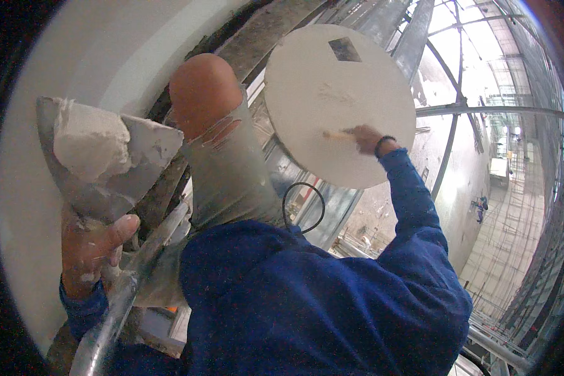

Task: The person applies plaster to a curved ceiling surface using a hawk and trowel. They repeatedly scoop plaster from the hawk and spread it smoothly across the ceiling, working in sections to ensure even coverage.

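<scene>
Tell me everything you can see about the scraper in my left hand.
The scraper has a broad, fan-shaped grey blade that looks like metal, narrowing toward your left hand, which grips it; the handle is mostly hidden. Its wide edge is at the top of the view, slanting down to the right. A thick lump of white paste covers much of the blade's left part, with thinner smears at right. One corner appears beside your knee; whether they touch is unclear.

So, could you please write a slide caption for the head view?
Left hand holding a wide blade loaded with white paste, right hand blurred at a round white disc.
</scene>
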A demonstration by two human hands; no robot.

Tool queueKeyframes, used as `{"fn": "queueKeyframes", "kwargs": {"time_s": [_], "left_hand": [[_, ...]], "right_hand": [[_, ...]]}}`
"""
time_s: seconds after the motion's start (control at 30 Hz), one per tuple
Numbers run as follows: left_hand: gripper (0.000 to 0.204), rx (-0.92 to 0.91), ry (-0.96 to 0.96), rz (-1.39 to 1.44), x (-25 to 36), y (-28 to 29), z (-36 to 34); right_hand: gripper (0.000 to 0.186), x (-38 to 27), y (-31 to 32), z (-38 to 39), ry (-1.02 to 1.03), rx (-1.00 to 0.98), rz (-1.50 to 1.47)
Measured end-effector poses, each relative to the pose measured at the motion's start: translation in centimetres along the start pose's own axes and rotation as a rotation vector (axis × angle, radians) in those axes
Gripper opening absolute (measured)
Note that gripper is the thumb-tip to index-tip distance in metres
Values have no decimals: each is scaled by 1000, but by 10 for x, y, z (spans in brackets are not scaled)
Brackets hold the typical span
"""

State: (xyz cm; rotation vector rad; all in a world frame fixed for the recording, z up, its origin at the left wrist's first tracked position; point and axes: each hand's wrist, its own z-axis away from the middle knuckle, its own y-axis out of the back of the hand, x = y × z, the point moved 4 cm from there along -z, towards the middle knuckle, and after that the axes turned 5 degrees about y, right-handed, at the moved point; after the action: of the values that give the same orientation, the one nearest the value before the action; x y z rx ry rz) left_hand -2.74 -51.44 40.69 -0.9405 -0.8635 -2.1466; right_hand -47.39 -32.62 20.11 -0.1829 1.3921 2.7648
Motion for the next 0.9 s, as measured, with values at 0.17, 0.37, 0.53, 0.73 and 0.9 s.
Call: {"fn": "queueKeyframes", "kwargs": {"time_s": [0.17,0.37,0.53,0.73,0.9], "left_hand": [[42,-50,-30,67,3,-6,-18],[46,46,16,43,0,14,-20],[46,150,90,14,-7,24,-5],[46,202,67,90,-10,18,2],[46,129,90,81,2,27,13]], "right_hand": [[48,83,40,-45,-218,329,-60],[56,149,58,-121,-234,34,268],[61,153,40,-131,-208,-5,-217],[64,91,0,-84,-187,-38,5],[58,17,-31,-20,-4,45,-98]]}}
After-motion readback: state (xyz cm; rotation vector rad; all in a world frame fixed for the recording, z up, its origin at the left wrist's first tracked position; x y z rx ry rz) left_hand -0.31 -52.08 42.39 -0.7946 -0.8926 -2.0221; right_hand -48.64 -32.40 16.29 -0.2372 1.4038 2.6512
